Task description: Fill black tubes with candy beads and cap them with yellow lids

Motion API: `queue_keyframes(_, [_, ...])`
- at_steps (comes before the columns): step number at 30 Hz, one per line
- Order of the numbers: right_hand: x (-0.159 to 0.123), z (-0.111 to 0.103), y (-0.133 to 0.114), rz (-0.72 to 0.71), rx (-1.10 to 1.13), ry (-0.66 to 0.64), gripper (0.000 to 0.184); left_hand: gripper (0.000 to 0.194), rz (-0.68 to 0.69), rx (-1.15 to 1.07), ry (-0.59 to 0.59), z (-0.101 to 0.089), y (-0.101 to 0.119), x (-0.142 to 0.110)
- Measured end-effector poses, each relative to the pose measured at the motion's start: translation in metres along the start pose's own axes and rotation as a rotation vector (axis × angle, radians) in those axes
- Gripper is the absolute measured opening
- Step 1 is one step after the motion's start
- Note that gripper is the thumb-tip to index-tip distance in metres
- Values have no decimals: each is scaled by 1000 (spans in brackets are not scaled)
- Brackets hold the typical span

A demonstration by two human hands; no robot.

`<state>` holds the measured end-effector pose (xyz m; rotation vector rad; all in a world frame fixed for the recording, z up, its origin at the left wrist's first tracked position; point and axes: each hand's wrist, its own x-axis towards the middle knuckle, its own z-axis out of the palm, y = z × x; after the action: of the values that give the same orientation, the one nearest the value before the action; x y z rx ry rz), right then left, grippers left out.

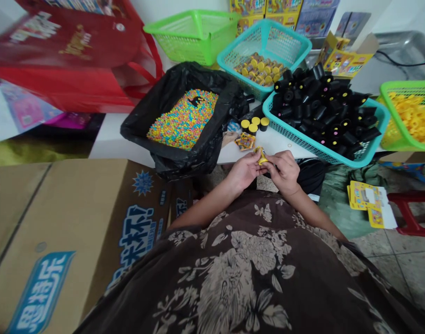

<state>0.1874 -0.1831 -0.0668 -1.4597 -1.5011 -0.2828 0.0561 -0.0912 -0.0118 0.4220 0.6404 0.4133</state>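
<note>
Close together at the table's front edge, my left hand (244,172) and my right hand (285,171) both have their fingers closed on a small yellow piece (262,157). Fingers cover part of it, so its exact kind is unclear. Just beyond my hands lies a small stack of printed yellow labels (245,141). Several small black containers with yellow tops (255,121) stand behind the labels. To the left, colorful candy beads (184,118) fill a box lined with a black plastic bag (139,123). A teal basket (309,143) to the right is heaped with black cylindrical parts (320,106).
Behind stand a teal basket (229,55) of yellow-capped pieces and a green basket (198,39). Yellow parts fill another green basket (393,130) at far right. A large cardboard box (59,208) and a red bag (69,88) occupy the left. A red stool (414,213) is lower right.
</note>
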Motion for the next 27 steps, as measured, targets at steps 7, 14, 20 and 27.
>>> queue_keyframes(7, [0, 5, -10, -39, -239, 72, 29, 13, 168, -16, 54, 10, -4, -3])
queue_keyframes(14, [-3, 12, -12, -76, -217, 91, 27, 22, 222, -60, 132, 14, -7, -4])
queue_keyframes(20, [7, -1, -11, 17, -4, 41, 26, 18, 198, 33, 131, 5, -2, -3])
queue_keyframes(27, [20, -23, -3, 273, 446, -158, 33, 39, 141, 274, 96, -2, 11, -8])
